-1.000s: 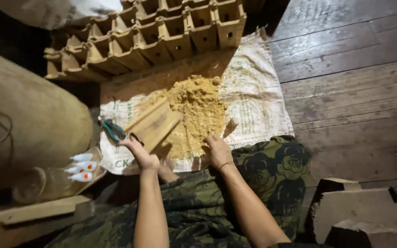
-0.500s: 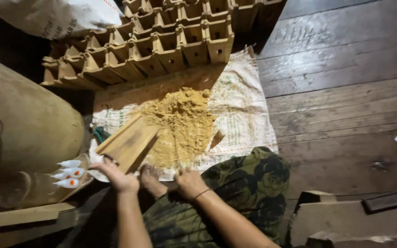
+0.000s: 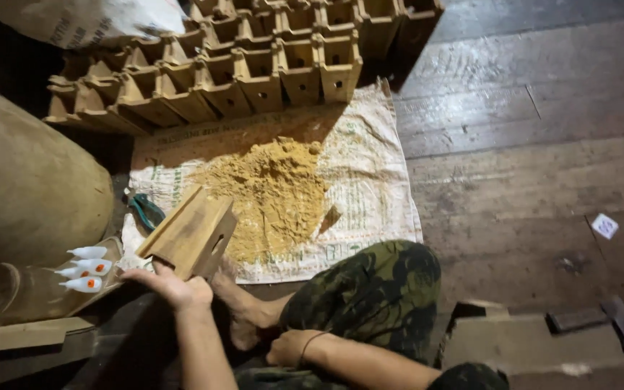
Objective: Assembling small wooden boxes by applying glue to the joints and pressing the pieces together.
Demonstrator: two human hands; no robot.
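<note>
While the person sits on the dark wooden floor (image 3: 543,144), the left hand (image 3: 171,285) grips a small wooden box (image 3: 189,235) from below, fingers wrapped round its near end. It sits at the lower left of the frame, tilted, with its far end over the edge of the yellow sawdust pile (image 3: 272,195), maybe so that dust falls there and not on the floor. The right hand (image 3: 290,348) rests low in the middle of the frame, against the leg in green patterned trousers (image 3: 370,296); its fingers are curled loosely and hold nothing that shows. A bare foot (image 3: 243,310) lies between the two hands. The sawdust lies on a white woven sack (image 3: 370,180) spread flat, which keeps it together. Along the top of the frame many more wooden boxes (image 3: 254,65) stand in rows, just beyond the sack. A green-handled tool (image 3: 146,211) lies just left of the held box. Three small white bottles with orange dots (image 3: 84,269) lie at the left edge, beside a big brown sack (image 3: 30,188). Wood blocks (image 3: 543,339) crowd the lower right.
</note>
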